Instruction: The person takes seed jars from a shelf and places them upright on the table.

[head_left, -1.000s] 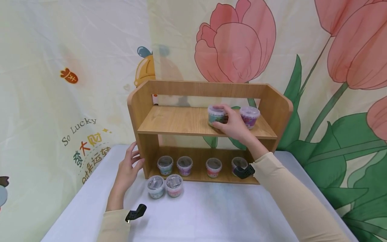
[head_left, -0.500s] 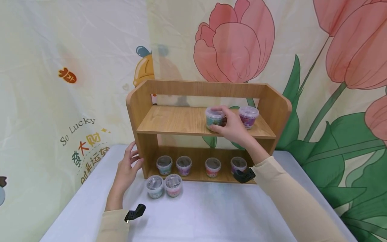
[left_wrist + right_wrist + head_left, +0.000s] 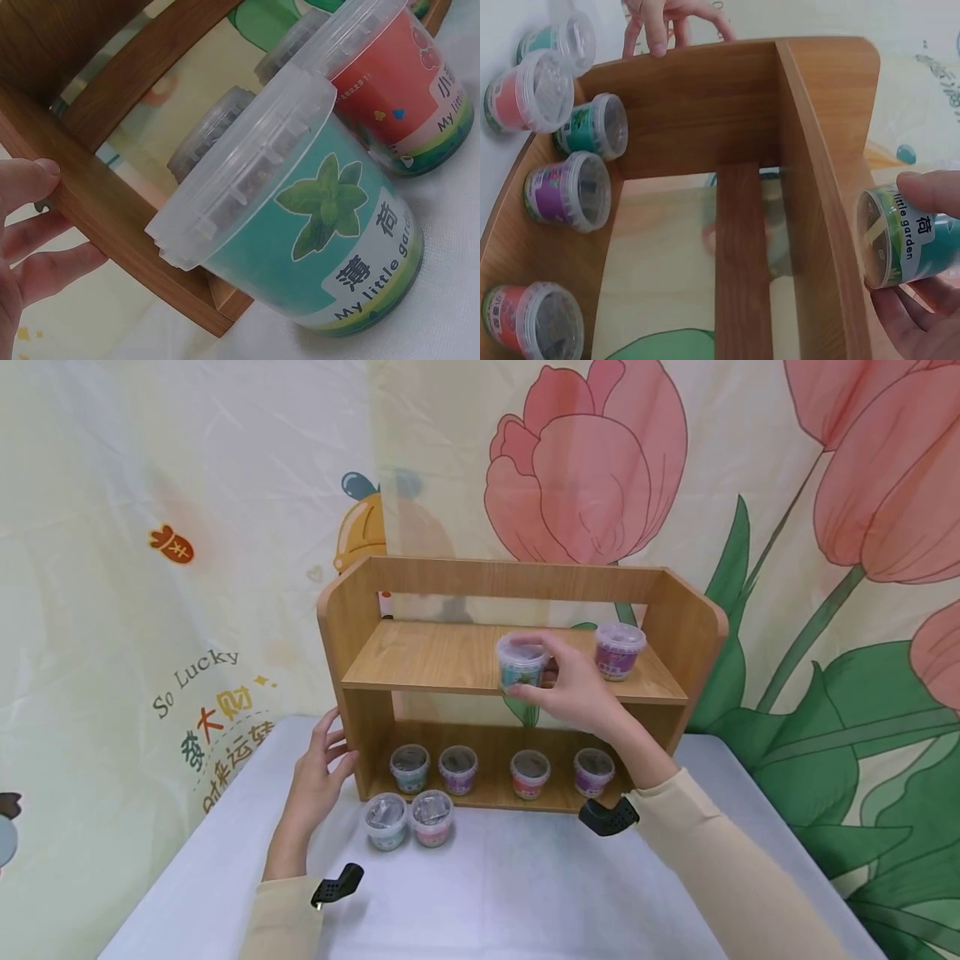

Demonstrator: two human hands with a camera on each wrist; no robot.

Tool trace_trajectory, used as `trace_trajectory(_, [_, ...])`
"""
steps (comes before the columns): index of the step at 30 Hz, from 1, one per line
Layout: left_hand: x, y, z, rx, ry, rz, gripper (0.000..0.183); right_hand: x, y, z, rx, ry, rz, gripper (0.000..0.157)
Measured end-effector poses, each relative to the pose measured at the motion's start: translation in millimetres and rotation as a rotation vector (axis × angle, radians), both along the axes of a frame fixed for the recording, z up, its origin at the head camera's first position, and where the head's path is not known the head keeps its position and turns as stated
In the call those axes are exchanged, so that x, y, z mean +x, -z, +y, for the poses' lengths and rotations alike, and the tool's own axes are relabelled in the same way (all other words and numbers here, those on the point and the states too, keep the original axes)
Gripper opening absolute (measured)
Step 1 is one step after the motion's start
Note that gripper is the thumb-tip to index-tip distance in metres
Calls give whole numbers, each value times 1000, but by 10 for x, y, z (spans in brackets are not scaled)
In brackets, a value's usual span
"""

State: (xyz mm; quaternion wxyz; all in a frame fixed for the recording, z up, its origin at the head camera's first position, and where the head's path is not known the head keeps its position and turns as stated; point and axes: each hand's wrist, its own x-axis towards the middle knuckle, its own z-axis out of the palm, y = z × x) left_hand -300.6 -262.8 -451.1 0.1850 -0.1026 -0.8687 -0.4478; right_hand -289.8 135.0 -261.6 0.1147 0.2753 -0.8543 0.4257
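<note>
My right hand [image 3: 576,687] grips a teal lidded plastic tub [image 3: 519,667] at the front edge of the upper shelf [image 3: 435,656], thumb on one side and fingers on the other. In the right wrist view the tub [image 3: 907,238] shows "little garden" lettering; whether its base touches the shelf I cannot tell. My left hand [image 3: 318,777] rests its fingertips against the shelf unit's left side panel [image 3: 352,693]. Close to that hand, a teal mint-leaf tub [image 3: 300,217] and a red tub [image 3: 409,97] stand on the table. A purple tub [image 3: 619,652] sits at the upper shelf's right.
Along the lower shelf stand a teal tub [image 3: 409,769], a purple tub [image 3: 457,770], a red tub [image 3: 529,775] and another purple tub [image 3: 593,772]. A white cloth [image 3: 480,893] covers the table. Behind the unit hangs a flower-printed curtain [image 3: 442,468].
My right hand has brought the teal tub left and forward across the upper shelf, away from the purple tub, to the front edge. My left hand has stayed against the side panel.
</note>
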Motion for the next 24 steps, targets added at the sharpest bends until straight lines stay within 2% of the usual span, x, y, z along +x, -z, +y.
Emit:
trace_trajectory(6, [9, -11, 1, -8, -5, 14, 99, 161, 62, -37, -15, -30, -15, 68])
trace_trajectory(14, [10, -26, 9, -3, -14, 4, 100, 306, 237, -49, -14, -47, -25, 68])
trace_trajectory(18, [13, -26, 10, -7, -14, 13, 99, 346, 363, -52, -26, -43, -46, 67])
trace_trajectory(24, [8, -25, 4, -12, -17, 23, 99, 362, 637, -97, -51, -42, -123, 66])
